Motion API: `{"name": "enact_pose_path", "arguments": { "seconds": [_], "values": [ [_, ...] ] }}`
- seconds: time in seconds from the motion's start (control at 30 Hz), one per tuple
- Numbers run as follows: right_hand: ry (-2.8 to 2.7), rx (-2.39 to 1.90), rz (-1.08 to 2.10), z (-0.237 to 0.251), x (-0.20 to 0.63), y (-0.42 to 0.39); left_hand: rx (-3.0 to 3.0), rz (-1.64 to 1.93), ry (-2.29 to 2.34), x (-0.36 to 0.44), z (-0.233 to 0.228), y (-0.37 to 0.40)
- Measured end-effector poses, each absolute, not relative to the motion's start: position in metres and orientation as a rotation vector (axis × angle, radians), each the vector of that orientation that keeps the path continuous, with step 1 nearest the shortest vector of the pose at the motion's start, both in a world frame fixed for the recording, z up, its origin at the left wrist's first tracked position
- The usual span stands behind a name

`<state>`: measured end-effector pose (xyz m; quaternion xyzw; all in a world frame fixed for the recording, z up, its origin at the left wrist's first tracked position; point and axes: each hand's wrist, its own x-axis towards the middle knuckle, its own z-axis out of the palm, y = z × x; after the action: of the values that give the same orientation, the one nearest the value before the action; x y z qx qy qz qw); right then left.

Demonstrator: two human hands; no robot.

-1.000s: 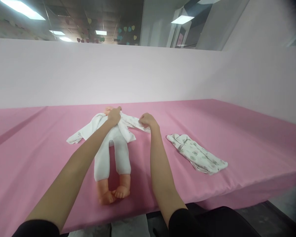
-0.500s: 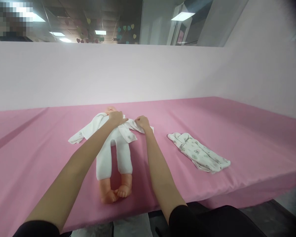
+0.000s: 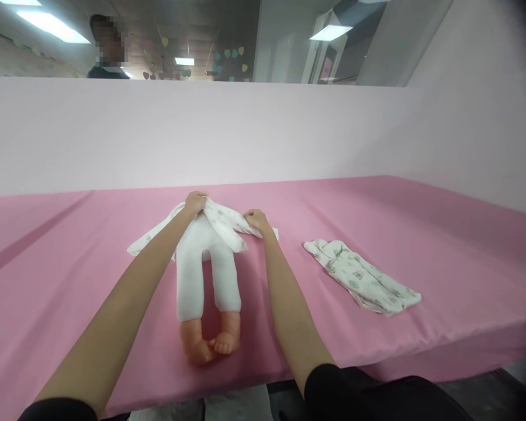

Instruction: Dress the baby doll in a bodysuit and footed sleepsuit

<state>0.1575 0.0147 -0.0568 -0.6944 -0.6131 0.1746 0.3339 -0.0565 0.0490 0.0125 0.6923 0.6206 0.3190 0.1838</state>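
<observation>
In the middle of the pink sheet-covered table (image 3: 421,234), the soft-bodied baby doll with a white cloth torso and bare plastic feet (image 3: 208,275) is lying on its back, feet toward me, on top of the opened white printed baby garment (image 3: 228,225). I am seeing my left hand (image 3: 195,203) closing on the garment's collar edge up by the doll's neck, where half a second ago it was lying flatter on the chest. My right hand (image 3: 256,220) is pinching the right front panel, fingers curled, drawn slightly nearer the doll than before. To my eye, the front is being pulled across the body. Well apart on the right, a second crumpled white printed garment (image 3: 363,280) is lying untouched. Beyond the pale partition wall (image 3: 245,134), another person (image 3: 107,55) is now showing.
</observation>
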Motion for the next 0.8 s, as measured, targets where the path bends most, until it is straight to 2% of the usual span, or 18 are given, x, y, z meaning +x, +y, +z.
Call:
{"name": "enact_pose_path", "arguments": {
  "seconds": [0.13,0.37,0.53,0.63,0.8],
  "values": [
    [-1.609,-1.818,0.389,-0.054,0.149,0.028,1.92,0.902,1.751,-0.064,0.012,0.04],
    [-1.653,-1.902,0.223,-0.048,0.121,0.023,1.964,0.514,1.52,-0.081,0.026,0.029],
    [-1.736,-1.79,0.061,-0.02,0.088,0.006,1.924,0.809,1.692,-0.099,0.023,0.033],
    [-1.908,-1.679,0.13,-0.001,0.064,-0.006,1.975,0.929,1.807,-0.116,0.014,0.033],
    [-2.117,-1.776,0.122,0.009,0.032,-0.029,2.128,0.773,2.05,-0.144,-0.01,0.031]
  ]
}}
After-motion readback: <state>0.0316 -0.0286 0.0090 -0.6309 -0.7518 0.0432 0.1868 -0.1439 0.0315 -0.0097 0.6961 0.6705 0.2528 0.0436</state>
